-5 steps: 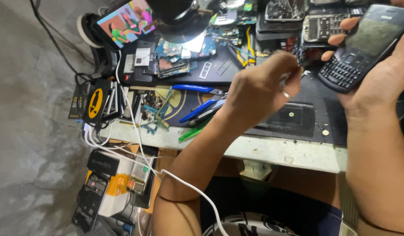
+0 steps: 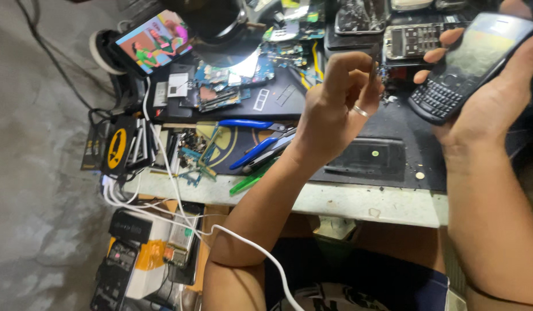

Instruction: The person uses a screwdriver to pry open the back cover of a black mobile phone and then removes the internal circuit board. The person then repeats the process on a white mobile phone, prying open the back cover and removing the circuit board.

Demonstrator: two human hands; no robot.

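Note:
My right hand (image 2: 485,109) holds a black keypad phone (image 2: 468,63) tilted above the dark work mat (image 2: 393,121), fingertips curled round its far edge. My left hand (image 2: 335,109), with a ring on one finger, is pinched on a thin dark tweezer-like tool (image 2: 374,60) just left of the phone, and its tip is apart from the phone. Below the left hand a small black box with a pale dot (image 2: 364,155) lies on the mat.
Blue-handled pliers (image 2: 252,124), a blue tool (image 2: 260,150) and a green tool (image 2: 249,181) lie left of my wrist. Circuit boards (image 2: 232,80) sit under a lamp. A small lit screen (image 2: 154,40), another keypad phone (image 2: 419,37) and white cables (image 2: 174,190) are around.
Both hands stay almost where they were; the left hand's pinch on the thin tool has shifted only slightly.

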